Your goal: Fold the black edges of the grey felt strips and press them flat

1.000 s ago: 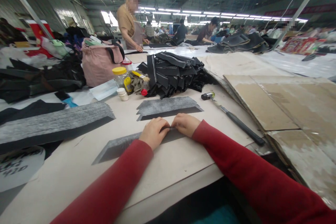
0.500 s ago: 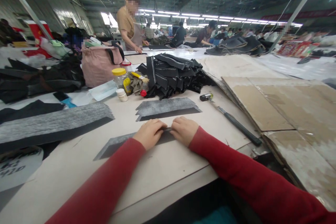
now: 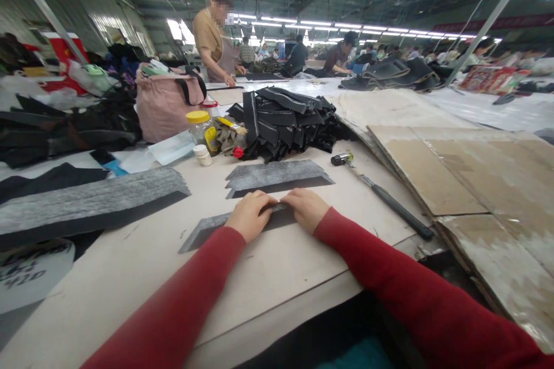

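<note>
A dark fabric strip [image 3: 203, 232] with a lighter grey band along its far side lies on the pale work board. My left hand [image 3: 251, 213] is closed on the strip's far edge, thumb and fingers pinched together. Close beside it, my right hand [image 3: 306, 207] also pinches that edge, its fingertips almost meeting the left ones. The fingers partly cover the strip's right portion. Just beyond my hands rests a small stack of similar grey-and-black strips [image 3: 279, 176].
Behind is a heap of folded black strips [image 3: 285, 121]. A hammer [image 3: 389, 202] lies to the right, near cardboard sheets [image 3: 433, 173]. Leftward are a yellow-lidded jar [image 3: 198, 127], a white bottle [image 3: 202, 155], a pink bag [image 3: 162, 106] and more layered strips [image 3: 99, 196]. A co-worker [image 3: 214, 40] stands across the table.
The strip's left end has shifted right and slightly away from me. My left hand moved a little right; my right-hand fingers changed their hold near the same spot.
</note>
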The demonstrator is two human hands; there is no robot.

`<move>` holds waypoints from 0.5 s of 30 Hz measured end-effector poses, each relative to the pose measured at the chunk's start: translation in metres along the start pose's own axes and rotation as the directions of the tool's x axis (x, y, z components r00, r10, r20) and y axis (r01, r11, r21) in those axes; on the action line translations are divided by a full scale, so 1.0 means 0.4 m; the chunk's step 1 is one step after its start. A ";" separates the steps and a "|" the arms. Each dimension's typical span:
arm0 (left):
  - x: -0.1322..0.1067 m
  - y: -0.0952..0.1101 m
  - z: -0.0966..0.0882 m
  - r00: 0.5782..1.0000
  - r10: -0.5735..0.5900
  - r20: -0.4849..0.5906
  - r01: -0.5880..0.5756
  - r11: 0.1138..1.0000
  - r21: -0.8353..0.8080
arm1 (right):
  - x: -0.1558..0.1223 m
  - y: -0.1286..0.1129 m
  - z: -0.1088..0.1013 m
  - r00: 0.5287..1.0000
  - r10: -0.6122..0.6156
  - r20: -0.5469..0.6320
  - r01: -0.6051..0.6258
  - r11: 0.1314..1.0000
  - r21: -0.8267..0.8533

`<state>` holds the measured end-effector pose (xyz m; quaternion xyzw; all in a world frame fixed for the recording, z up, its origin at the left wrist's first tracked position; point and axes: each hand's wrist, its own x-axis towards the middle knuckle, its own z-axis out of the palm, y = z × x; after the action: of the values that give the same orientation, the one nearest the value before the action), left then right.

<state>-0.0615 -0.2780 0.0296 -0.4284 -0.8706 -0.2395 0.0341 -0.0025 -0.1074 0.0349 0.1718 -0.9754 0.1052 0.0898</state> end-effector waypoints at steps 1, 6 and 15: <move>-0.001 0.000 -0.002 1.000 0.013 0.001 -0.013 1.000 0.010 | 0.000 -0.001 -0.003 1.000 -0.002 0.008 0.001 1.000 0.004; -0.005 0.011 -0.012 0.995 0.084 0.046 -0.089 0.988 0.126 | -0.003 -0.012 -0.011 0.999 -0.024 0.048 0.028 0.996 -0.084; -0.008 0.027 -0.034 0.976 0.143 0.164 -0.182 0.949 0.256 | 0.023 -0.089 -0.024 0.993 0.072 0.095 -0.041 0.955 -0.293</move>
<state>-0.0534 -0.2809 0.0451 -0.5063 -0.8568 -0.0837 0.0492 0.0029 -0.1406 0.0523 0.1339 -0.9882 -0.0456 0.0596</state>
